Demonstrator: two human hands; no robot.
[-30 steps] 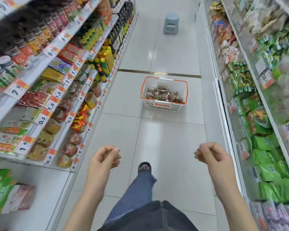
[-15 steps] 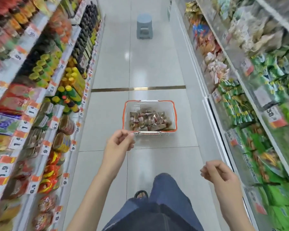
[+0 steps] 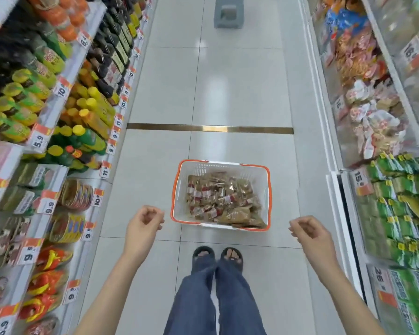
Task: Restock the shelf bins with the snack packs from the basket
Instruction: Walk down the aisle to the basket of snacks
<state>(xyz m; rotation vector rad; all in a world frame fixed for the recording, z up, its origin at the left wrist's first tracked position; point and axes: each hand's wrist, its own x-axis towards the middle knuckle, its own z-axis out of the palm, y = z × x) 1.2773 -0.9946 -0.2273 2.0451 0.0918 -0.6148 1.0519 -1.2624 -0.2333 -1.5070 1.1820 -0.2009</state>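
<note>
**Basket on the aisle floor, both hands empty**

Left shelves point(image 3: 58, 122) edge the tiled aisle. Left hand point(image 3: 144, 224), fingers loosely curled, holds nothing. The basket point(image 3: 177, 189) of snack packs point(image 3: 221, 201) sits ahead of the feet. Right hand point(image 3: 309, 232) likewise. Right shelf bins point(image 3: 397, 201) are cut off, blurred.

Both your bare forearms reach forward and slightly outward from the bottom of the view. Your left hand point(image 3: 144, 222) is raised with its fingers loosely curled toward the palm, holding nothing. Your right hand point(image 3: 309, 230) sits at about the same height, fingers likewise loosely curled and empty. The two hands are well apart. Below them, your legs in blue jeans stand together, feet in dark open-toed sandals.
</note>
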